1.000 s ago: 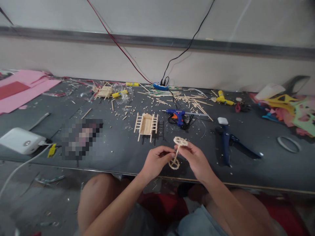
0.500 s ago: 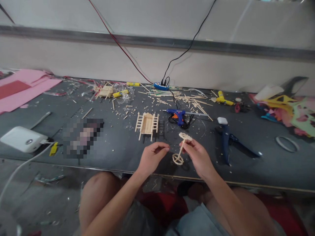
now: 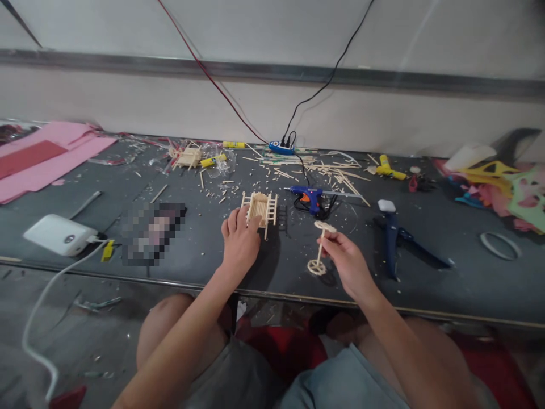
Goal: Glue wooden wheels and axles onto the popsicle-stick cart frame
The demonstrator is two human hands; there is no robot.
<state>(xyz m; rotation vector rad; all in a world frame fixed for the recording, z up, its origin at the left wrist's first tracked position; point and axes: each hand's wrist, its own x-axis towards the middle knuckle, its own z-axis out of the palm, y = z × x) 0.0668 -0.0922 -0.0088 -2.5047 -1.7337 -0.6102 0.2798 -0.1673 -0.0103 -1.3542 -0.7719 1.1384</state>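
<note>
My left hand [image 3: 240, 243] reaches over the near left part of a small cart body [image 3: 261, 203] made of thin wooden sticks, its fingers bent around that side. The cart body lies on the dark table with ladder-like rails along both sides; my fingers hide its near left corner. In my right hand [image 3: 347, 260] is a stick axle [image 3: 321, 247] with a spoked wooden wheel at each end, pinched between thumb and fingers near the upper wheel. The lower wheel [image 3: 316, 267] hangs close to the tabletop. Beyond, a blue glue gun [image 3: 314, 197] lies on its side.
Loose sticks [image 3: 336, 173] and cut bits litter the back near a blue power strip [image 3: 281, 148]. A dark blue cutter-like tool [image 3: 390, 244] lies at right, a white power bank [image 3: 60, 234] and a blurred phone-like object [image 3: 155, 234] at left. Pink sheets [image 3: 80, 145] cover the far left.
My left hand has moved left and forward from beside the wheels onto the cart body. My right hand still holds the wheeled axle, now slightly farther right in view.
</note>
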